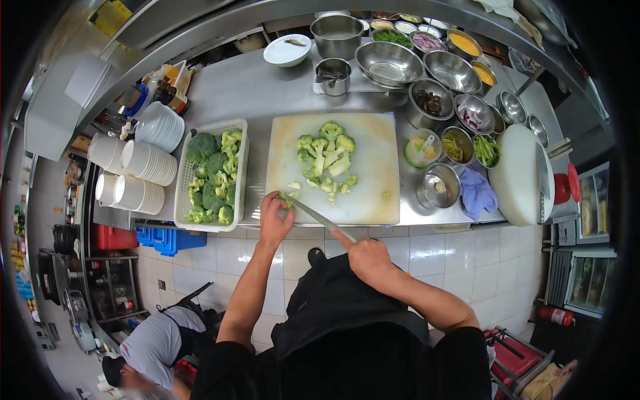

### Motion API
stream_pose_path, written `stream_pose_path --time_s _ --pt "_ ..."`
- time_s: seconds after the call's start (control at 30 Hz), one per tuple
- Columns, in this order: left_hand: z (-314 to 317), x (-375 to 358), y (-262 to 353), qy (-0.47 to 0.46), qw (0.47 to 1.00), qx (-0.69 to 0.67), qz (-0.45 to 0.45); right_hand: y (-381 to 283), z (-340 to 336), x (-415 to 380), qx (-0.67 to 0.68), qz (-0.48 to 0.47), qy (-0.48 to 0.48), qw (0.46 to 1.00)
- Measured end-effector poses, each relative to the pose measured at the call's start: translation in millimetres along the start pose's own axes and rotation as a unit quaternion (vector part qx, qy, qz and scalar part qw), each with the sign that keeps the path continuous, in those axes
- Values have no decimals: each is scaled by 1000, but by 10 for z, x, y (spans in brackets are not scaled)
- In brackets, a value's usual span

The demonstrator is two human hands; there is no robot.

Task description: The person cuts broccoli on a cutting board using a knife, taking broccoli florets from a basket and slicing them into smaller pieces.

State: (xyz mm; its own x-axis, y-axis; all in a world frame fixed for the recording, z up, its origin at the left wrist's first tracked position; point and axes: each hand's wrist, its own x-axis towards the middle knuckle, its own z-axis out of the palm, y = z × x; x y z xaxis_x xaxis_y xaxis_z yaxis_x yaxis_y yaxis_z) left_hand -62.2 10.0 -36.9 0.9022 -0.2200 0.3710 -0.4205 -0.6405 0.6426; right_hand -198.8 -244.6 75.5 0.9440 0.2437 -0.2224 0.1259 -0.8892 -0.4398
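Note:
A white cutting board [373, 153] lies on the steel counter. My right hand [368, 259] is closed round the handle of a knife [317, 217], whose blade points up and left over the board's front left part. At the blade's tip, my left hand [275, 219] grips a piece of broccoli [287, 200] near the board's front left corner. Cut broccoli florets [328, 157] lie in a pile on the middle of the board, with small bits around them. Left of the board, a white basket [245, 167] holds broccoli heads and florets.
Stacked white bowls [143, 161] stand at the left. Steel bowls [389, 63] and food containers fill the back right. A blue cloth [476, 193] and an upright round white board [517, 175] are at the right. Another person [160, 340] bends over at the lower left.

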Motion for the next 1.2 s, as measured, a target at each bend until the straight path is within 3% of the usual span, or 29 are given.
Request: stream_pose_path --time_s 0.1,0.3,0.4,0.47,0.6,0.67,0.7,0.77,0.87,1.2 --pt "54 24 -25 12 1000 8 8 -23 94 33 4 -50 108 993" --pt "11 29 80 11 1000 -7 -17 88 288 262 -83 -59 122 987" --pt "-10 26 106 15 1000 2 -15 198 287 373 -82 -56 86 991" --pt "-23 4 160 5 999 4 -36 268 182 445 1 -28 -5 1000" --pt "-43 -13 156 9 999 -5 -31 312 3 536 100 -32 -30 994" --pt "-54 -46 131 14 999 -15 -33 70 -521 499 233 151 -245 929" --pt "-63 -60 119 17 999 -12 -36 111 -414 509 231 147 -248 929" --pt "-56 -67 102 2 999 -2 -37 245 -90 485 194 23 -78 978" --pt "-5 -102 -34 10 999 8 -37 149 -18 447 130 17 -66 989" --pt "-8 -90 60 19 998 9 -53 113 656 474 169 23 -44 984"
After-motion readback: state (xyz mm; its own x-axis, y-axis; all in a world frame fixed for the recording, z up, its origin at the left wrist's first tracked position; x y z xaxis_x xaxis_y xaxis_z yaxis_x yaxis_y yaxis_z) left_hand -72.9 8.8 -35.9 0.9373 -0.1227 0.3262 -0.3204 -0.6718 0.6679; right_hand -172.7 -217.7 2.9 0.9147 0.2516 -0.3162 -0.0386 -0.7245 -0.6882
